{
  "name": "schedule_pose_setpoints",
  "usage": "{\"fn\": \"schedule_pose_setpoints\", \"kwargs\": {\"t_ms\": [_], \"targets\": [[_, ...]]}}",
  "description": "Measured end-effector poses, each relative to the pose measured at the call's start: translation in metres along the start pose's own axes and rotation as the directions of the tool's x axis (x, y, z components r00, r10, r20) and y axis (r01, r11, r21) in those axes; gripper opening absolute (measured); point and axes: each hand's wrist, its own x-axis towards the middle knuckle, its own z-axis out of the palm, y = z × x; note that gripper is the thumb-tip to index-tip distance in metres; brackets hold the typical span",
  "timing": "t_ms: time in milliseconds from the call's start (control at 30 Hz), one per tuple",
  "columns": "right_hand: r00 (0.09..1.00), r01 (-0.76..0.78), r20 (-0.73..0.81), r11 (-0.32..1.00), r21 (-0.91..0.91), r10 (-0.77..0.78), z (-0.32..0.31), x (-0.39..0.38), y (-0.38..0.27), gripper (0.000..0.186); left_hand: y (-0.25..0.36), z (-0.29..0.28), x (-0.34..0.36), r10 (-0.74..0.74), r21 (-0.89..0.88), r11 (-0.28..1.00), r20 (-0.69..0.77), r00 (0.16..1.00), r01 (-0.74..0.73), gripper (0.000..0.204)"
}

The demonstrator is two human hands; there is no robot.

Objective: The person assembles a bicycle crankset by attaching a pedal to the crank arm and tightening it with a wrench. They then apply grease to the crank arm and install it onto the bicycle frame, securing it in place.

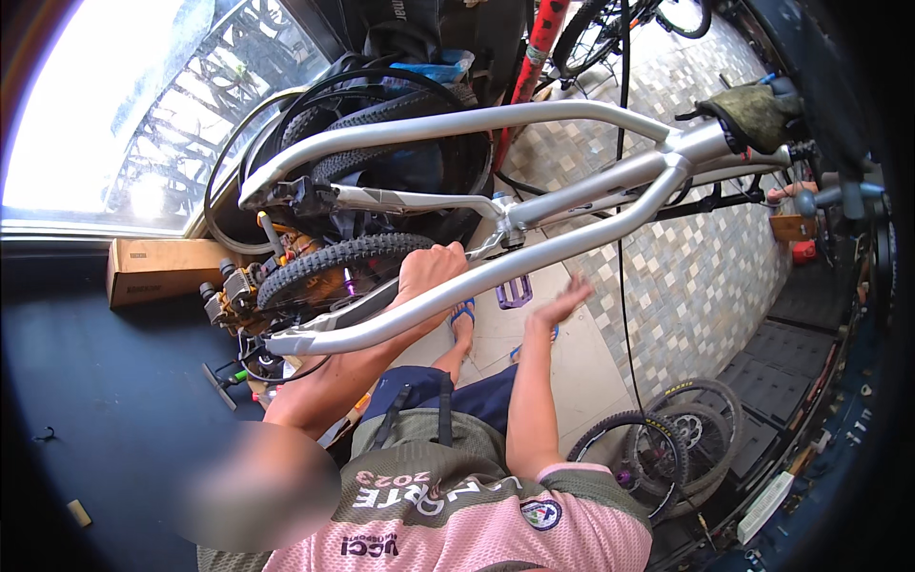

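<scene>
A bare silver bicycle frame point(562, 243) lies across the view in front of me, its long tubes running from left to upper right. My left hand point(434, 272) reaches under the nearest tube and is closed round a thinner stay of the frame. To its left is a knobby bicycle tyre point(334, 257). My right hand point(564, 301) is held below the frame with its fingers spread, touching nothing. Between my hands a purple pedal point(515, 292) hangs beneath the near tube.
Tyres and hoops point(381, 143) are heaped behind the frame by the window, near a red pole point(534, 52). A cardboard box point(167, 270) sits at left. Loose wheels point(658, 448) lie at lower right. A black cable point(621, 315) hangs past the frame. Another bicycle point(591, 38) stands at the back.
</scene>
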Motion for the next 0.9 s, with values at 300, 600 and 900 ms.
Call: {"fn": "schedule_pose_setpoints", "kwargs": {"t_ms": [300,600,900], "targets": [[0.987,0.020,0.162,0.992,-0.127,0.001,0.083,0.032,0.048,0.107,0.001,-0.002,0.004,-0.007,0.012,1.000,-0.017,1.000,0.007,0.015],[0.967,-0.191,0.174,0.981,0.018,0.185,0.059,0.007,0.008,0.111,0.008,0.009,0.003,-0.090,0.077,0.993,-0.005,0.996,0.090,0.011],[0.970,-0.156,0.066,0.804,-0.574,0.235,-0.118,0.039,0.037,0.081,0.017,0.006,-0.002,-0.136,0.151,0.978,-0.044,0.990,0.141,0.010]]}}
